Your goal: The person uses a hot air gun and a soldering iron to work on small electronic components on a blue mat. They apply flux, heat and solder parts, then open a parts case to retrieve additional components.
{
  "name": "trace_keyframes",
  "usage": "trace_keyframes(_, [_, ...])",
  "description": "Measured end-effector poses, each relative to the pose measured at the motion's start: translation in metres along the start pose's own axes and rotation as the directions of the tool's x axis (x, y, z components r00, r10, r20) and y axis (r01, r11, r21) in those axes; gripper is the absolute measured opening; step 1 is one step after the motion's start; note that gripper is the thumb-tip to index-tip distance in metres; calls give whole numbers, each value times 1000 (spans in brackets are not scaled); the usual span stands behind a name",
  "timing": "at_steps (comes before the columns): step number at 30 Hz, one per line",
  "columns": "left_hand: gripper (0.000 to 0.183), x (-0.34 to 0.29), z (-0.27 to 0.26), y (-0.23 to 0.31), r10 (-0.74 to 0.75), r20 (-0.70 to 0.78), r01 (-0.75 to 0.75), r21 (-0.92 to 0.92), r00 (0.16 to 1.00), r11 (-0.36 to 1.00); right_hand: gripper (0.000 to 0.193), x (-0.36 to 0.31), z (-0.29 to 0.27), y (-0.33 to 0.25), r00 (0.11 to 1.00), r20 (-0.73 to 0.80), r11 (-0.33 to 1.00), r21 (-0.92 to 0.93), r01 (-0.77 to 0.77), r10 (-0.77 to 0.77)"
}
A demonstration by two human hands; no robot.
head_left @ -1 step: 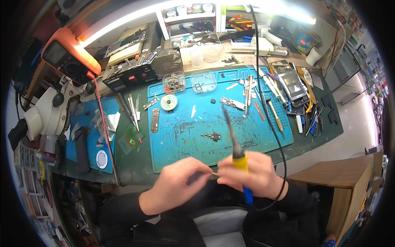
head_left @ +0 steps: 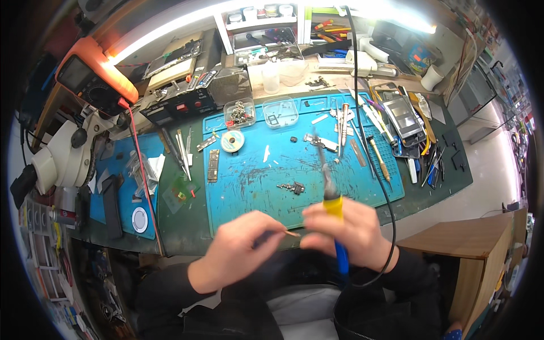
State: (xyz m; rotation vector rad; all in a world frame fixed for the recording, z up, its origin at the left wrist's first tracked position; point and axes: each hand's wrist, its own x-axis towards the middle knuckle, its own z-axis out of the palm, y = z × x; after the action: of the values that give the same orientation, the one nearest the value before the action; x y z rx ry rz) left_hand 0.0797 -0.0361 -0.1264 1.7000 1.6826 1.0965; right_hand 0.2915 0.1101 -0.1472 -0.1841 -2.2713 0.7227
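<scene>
My right hand (head_left: 362, 235) holds a soldering iron (head_left: 333, 208) with a yellow and blue handle. Its blurred metal tip points up and away over the blue work mat (head_left: 249, 195). Fingertips of my left hand (head_left: 241, 243) pinch a thin copper-coloured strip (head_left: 292, 233), whose end sticks out toward the right hand. A small gap lies between that end and the right fingers, which are partly smeared by motion. Beyond both hands, a small dark electronic part (head_left: 292, 187) lies on the mat.
A black cable (head_left: 377, 187) runs down past my right wrist. Tools and a phone-like device (head_left: 403, 116) crowd the right side. A solder spool (head_left: 232, 141) and clear boxes (head_left: 280, 113) stand at the mat's back. Left are an orange multimeter (head_left: 93, 76) and a white microscope (head_left: 62, 150).
My hands have drawn slightly apart and a little away from me. The right fingers have come off the copper-coloured strip, so more of it shows. The iron has shifted slightly right.
</scene>
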Motion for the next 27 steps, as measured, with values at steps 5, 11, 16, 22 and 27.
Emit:
trace_keyframes(5, [17,23,-22,-27,5,-76,5,129,997,992,38,32,7,31,996,86,949,-314,-6,35])
trace_keyframes(11, [16,35,-18,-49,229,-77,-204,249,970,947,33,33,6,49,986,168,970,-235,62,-22])
trace_keyframes(16, [19,46,-4,-45,226,-106,-200,212,968,957,38,23,-16,48,985,133,975,-182,129,-106])
trace_keyframes(22, [19,43,6,-50,208,-100,-184,208,973,961,70,-23,-15,11,977,-179,993,13,-114,115])
trace_keyframes(27, [18,44,6,-47,155,-91,-132,221,984,966,59,-44,-12,8,966,-187,980,120,-159,179])
